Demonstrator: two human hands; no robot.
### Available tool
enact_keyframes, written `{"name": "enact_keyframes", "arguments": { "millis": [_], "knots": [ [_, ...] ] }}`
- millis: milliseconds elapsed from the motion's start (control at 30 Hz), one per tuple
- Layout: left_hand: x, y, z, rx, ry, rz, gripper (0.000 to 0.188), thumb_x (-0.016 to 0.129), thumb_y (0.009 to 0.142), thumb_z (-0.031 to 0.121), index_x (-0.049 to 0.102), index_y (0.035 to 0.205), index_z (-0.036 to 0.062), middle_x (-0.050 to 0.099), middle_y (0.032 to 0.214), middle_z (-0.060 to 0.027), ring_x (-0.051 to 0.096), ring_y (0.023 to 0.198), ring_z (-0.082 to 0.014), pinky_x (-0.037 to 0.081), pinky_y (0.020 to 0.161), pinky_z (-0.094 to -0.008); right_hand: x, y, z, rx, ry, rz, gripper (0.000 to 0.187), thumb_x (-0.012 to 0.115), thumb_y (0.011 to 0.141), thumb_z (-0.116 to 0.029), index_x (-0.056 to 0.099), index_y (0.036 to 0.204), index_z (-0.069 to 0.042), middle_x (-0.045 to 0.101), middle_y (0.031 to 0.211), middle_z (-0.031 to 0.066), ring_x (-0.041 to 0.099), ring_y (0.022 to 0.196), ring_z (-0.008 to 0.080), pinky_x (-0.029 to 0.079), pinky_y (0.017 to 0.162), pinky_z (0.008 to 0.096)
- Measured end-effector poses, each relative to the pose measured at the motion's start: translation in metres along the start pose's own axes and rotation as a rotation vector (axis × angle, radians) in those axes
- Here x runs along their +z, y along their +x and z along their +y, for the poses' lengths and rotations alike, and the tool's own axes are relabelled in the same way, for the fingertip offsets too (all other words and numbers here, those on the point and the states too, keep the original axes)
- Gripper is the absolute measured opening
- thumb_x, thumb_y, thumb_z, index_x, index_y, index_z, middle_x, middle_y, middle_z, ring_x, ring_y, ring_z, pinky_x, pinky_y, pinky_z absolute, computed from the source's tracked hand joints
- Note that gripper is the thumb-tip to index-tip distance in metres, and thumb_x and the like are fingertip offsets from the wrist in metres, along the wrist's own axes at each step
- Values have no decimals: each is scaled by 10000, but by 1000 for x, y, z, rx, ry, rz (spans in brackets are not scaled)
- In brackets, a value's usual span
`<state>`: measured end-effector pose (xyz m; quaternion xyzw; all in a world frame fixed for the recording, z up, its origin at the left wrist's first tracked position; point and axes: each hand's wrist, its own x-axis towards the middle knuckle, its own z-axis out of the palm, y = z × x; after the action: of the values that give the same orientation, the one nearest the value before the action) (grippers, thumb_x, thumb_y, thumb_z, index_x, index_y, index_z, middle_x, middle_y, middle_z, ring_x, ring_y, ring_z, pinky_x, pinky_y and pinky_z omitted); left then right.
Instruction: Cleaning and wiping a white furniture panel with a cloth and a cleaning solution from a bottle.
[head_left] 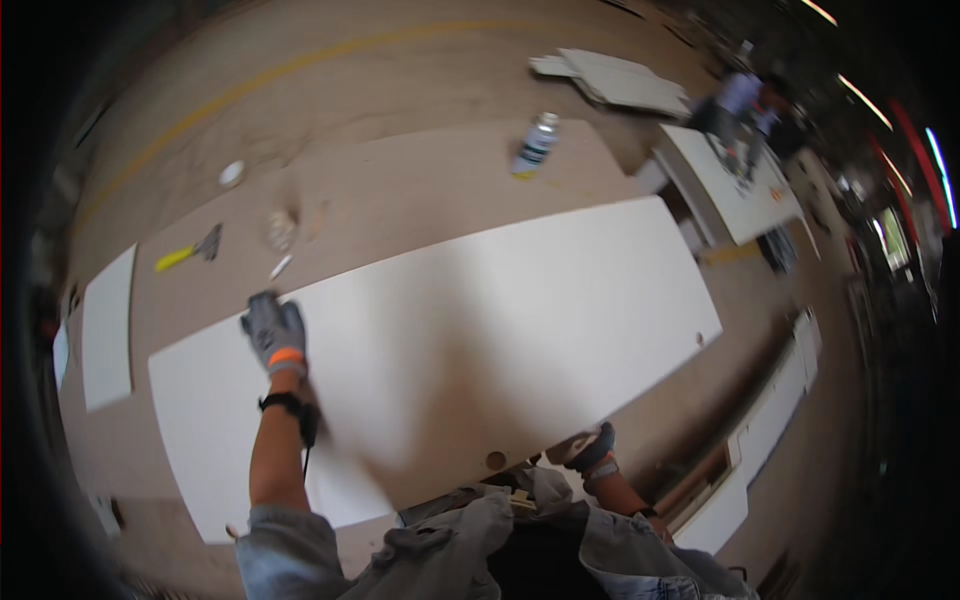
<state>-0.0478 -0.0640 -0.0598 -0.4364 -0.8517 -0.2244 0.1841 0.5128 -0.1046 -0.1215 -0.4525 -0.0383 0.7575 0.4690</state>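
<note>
A large white panel [520,290] lies across the work table in front of me, with a small round hole near its near edge and another near its right corner. My left hand [272,328], in a grey glove with an orange cuff, reaches over the panel, its fingers bent over the far edge. Below the near edge, to the right, my gloved right hand [592,450] is closed round something pale and brownish, partly hidden and too blurred to name. Just beyond my left hand is a small white stick [281,267].
On the brown table top [380,185] are a scraper with a yellow handle [178,259], a clear crumpled item [281,231], a white round lid [231,174] and a spray can [535,146]. A smaller white panel [108,328] lies left. At the back right, a person [745,100] bends over another white board [730,185].
</note>
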Motion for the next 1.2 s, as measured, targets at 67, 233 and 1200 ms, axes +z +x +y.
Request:
{"name": "enact_keyframes", "arguments": {
  "millis": [67, 233, 1200],
  "knots": [
    [-5, 2, -1, 38, 35, 30, 339, 528, 865, 277, 543, 1112, 45, 557, 1095, -159, 503, 1103, -326, 321, 1005, -475, -27, -1, -24, -70, 199, -8, 615, 397, 859, -576, 522, 1249, -116, 547, 1266, 116, 519, 1147, 300, 411, 1002, 430],
    [31, 3, 8, 33, 106, -67, 407, 491, 912, 317, 513, 1212, 43, 536, 1183, -151, 473, 1173, -317, 310, 1018, -466, -173, -26, -107, -188, 469, -313, 456, 649, 746, -531, 612, 1009, -160, 646, 999, 25, 615, 917, 172, 542, 783, 316],
    [-40, -150, 314, 438, 27, -547, 672, 495, 916, 433, 361, 1383, -32, 342, 1448, -227, 251, 1389, -355, 134, 1140, -491, 9, -25, -270, -164, 496, -671, 590, 493, 935, -385, 409, 1363, 13, 483, 1365, 192, 492, 1234, 339, 334, 1088, 461]
  ]
}}
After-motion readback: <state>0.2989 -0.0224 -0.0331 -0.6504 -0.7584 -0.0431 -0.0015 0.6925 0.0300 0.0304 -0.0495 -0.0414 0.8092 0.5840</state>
